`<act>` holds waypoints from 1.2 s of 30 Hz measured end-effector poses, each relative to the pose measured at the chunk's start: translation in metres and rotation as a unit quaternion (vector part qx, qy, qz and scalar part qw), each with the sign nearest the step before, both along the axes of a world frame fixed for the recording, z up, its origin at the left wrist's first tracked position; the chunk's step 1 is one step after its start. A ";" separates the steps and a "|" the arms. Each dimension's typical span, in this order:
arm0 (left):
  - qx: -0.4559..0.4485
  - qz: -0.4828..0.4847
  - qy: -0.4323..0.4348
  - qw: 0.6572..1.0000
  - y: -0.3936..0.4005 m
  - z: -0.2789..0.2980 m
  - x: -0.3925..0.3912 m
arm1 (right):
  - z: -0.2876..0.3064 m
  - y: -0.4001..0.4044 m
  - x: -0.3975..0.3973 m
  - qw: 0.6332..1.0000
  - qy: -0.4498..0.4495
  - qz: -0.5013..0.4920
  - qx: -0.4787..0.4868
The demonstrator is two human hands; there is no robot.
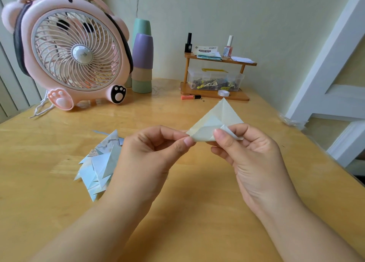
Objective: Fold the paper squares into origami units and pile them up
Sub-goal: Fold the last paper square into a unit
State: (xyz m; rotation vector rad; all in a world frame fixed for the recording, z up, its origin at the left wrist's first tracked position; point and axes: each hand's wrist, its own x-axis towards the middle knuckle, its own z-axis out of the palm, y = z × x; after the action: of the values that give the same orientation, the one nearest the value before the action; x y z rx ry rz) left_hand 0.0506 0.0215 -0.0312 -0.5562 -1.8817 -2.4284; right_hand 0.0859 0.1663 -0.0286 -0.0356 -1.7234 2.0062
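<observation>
A pale folded paper unit (214, 121) is pinched above the desk (197, 182) by the left hand (156, 149) and right hand (250, 151), right of the pile of folded units (98, 163).

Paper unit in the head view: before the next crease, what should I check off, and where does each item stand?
1. Left hand pinches the paper unit at its left corner: ok.
2. Right hand pinches the small flap at the unit's lower right: ok.
3. Unit held up off the table, free to fold: ok.
4. Edges lined up before creasing: cannot tell, the fingers cover the bottom edge.
5. Pile of folded units within reach, beside the left hand: ok.
6. Pile tidy enough to take another unit: not ok, the units lie fanned out loosely.
</observation>
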 end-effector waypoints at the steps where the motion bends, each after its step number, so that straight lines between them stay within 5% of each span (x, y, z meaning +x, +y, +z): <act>1: 0.003 0.003 -0.005 1.000 0.001 -0.001 0.000 | 0.000 -0.001 0.000 1.000 -0.002 -0.011 -0.003; 32: -0.031 0.000 0.016 0.999 0.006 -0.003 0.005 | 0.002 -0.006 0.003 0.997 0.002 -0.074 0.035; 36: -0.074 -0.003 0.026 0.997 0.002 -0.003 0.003 | 0.014 0.013 0.007 0.992 -0.073 -0.012 0.107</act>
State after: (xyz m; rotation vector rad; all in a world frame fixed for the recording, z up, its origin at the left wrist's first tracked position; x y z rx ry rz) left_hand 0.0538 0.0234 -0.0346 -0.6250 -2.0535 -2.2676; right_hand 0.0927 0.1793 -0.0147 -0.1330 -2.0115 1.8309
